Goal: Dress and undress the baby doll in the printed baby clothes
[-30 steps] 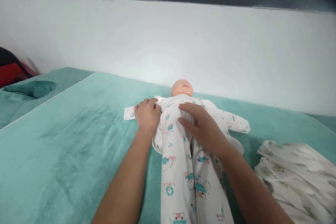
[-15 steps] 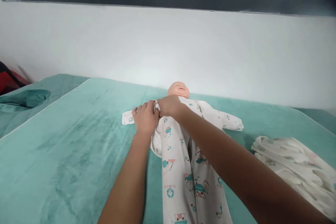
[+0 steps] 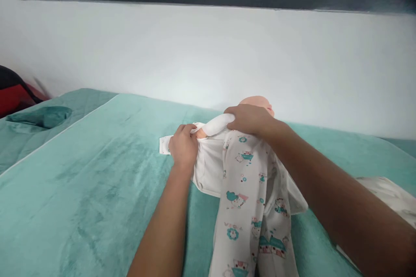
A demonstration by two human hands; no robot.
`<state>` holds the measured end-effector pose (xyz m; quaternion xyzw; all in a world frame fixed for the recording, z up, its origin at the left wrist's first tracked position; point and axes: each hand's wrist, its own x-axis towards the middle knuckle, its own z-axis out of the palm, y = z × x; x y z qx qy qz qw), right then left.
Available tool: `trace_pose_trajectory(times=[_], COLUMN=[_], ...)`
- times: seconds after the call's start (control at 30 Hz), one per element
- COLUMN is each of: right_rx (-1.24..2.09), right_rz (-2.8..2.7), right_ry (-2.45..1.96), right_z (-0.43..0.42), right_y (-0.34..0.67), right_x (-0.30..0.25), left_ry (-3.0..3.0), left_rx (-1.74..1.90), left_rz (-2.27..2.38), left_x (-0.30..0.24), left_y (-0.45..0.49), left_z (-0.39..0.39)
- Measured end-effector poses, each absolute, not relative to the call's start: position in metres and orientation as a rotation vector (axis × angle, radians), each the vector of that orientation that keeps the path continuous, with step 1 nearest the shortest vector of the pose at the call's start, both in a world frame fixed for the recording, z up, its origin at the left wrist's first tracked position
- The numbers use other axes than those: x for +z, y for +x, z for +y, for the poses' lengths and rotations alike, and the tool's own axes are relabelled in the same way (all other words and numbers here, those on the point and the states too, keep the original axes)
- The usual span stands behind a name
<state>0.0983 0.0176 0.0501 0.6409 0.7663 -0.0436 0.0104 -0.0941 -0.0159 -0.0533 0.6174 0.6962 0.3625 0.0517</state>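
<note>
A baby doll (image 3: 258, 103) lies on a teal blanket (image 3: 84, 181), dressed in a white printed sleepsuit (image 3: 247, 190). My left hand (image 3: 183, 145) is closed on the sleepsuit's fabric at the doll's left-side sleeve, near the sleeve's flat end (image 3: 164, 145). My right hand (image 3: 248, 120) grips the doll at the shoulder and upper chest and holds it tilted up toward the right. A white-sleeved doll arm (image 3: 217, 124) sticks out between my two hands. The sleepsuit's legs hang down toward me.
A folded white printed cloth (image 3: 386, 190) lies at the right, partly behind my right forearm. A dark teal pillow (image 3: 40, 116) and a red and black object (image 3: 13, 93) sit at the far left. A white wall (image 3: 208, 56) runs behind the bed.
My right hand moved from the doll's chest up to its shoulder and lifted and turned the doll toward the right. My left hand stayed on the sleeve fabric.
</note>
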Motion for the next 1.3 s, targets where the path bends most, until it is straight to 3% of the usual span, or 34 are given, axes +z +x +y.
trace_pose_trajectory(times=[0.2, 0.4, 0.6, 0.8, 0.9, 0.97, 1.07, 1.23, 1.3], right_rx=[-0.148, -0.051, -0.108, -0.455, -0.185, 0.041, 0.116, 0.008, -0.073], right_rz=[2.304, 2.406, 2.541, 2.783, 2.560, 2.374, 2.260, 2.323, 2.357], right_ry=[2.132, 2.002, 1.852, 2.401, 2.815, 2.896, 2.896, 2.795, 2.760], right_z=[0.012, 0.011, 0.017, -0.005, -0.029, -0.041, -0.045, -0.031, -0.026], right_y=[0.112, 0.085, 0.065, 0.126, 0.166, 0.183, 0.190, 0.184, 0.185], right_x=[0.060, 0.036, 0.025, -0.003, -0.043, -0.064, -0.074, -0.060, -0.056], left_ry=[1.851, 2.132, 2.258, 2.095, 2.072, 2.089, 2.132, 2.212, 2.224], left_rx=[0.886, 1.083, 0.730, 0.719, 0.640, 0.612, 0.662, 1.071, 1.076], left_rz=[2.181, 2.064, 2.041, 2.280, 2.328, 2.330, 2.324, 1.718, 1.433], left_x=[-0.058, -0.050, -0.047, -0.044, -0.047, -0.049, -0.050, -0.025, -0.007], left_y=[-0.097, -0.094, -0.095, -0.102, -0.102, -0.101, -0.095, -0.061, -0.036], left_z=[-0.016, -0.019, -0.020, -0.019, -0.017, -0.015, -0.018, -0.038, -0.042])
